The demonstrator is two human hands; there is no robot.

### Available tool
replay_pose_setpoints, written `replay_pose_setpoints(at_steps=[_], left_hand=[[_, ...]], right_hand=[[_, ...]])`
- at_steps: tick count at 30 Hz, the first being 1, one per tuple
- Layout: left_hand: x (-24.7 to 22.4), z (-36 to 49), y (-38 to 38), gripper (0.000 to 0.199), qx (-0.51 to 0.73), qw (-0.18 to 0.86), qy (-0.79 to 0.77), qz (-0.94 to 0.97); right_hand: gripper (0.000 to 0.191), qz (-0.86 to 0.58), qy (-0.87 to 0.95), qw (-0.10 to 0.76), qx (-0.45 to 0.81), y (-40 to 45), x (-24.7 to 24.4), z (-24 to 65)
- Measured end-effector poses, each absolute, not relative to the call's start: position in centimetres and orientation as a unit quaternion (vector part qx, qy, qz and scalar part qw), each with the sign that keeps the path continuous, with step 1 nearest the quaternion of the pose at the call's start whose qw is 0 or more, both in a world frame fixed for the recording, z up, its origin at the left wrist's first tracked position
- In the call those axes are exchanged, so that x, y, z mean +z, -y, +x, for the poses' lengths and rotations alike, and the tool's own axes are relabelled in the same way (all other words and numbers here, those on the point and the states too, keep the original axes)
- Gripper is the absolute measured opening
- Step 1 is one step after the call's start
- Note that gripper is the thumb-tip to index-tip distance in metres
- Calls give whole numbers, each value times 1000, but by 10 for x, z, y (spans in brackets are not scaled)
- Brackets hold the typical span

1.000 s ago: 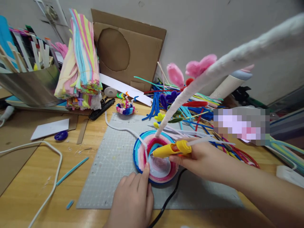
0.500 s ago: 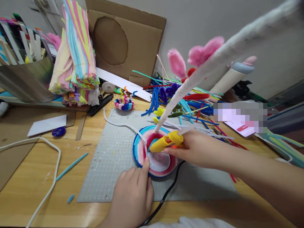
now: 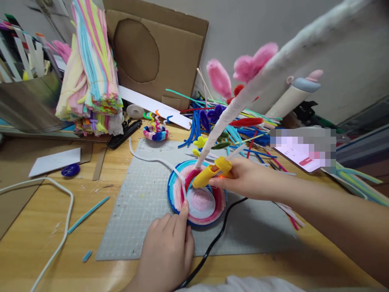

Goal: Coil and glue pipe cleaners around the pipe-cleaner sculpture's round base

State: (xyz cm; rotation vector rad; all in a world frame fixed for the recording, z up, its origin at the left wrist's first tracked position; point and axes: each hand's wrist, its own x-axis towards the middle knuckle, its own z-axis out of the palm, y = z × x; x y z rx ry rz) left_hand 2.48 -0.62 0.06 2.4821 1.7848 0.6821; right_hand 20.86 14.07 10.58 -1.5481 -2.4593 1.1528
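My right hand is wrapped round a yellow glue gun, its nozzle pointing down-left over a round coiled base in blue, pink and white. A fuzzy white stem rises from the base's back edge towards the upper right. With its index fingertip, my left hand presses a white strip at the base's inner left side; its other fingers are curled in. That strip runs back across the grey cutting mat. The glue gun's tip touches or nearly touches the coil.
Behind the mat are a small striped ring, a black cutter and scattered pipe cleaners. Bundled pipe cleaners stand left, a phone right. A black cord crosses the mat; a white cable lies left.
The glue gun has tilted and moved slightly up, away from my left fingertip. My left fingertip stays on the strip. The whole view has shifted a little.
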Motion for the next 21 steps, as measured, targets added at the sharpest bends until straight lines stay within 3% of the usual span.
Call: replay_pose_setpoints(at_steps=[3, 21], left_hand=[[0, 25, 6, 40, 220, -2, -571, 791], [2, 25, 4, 38, 222, -21, -569, 792]], right_hand=[[31, -483, 775, -1, 409, -144, 102, 212], [32, -513, 796, -22, 321, -148, 108, 219]])
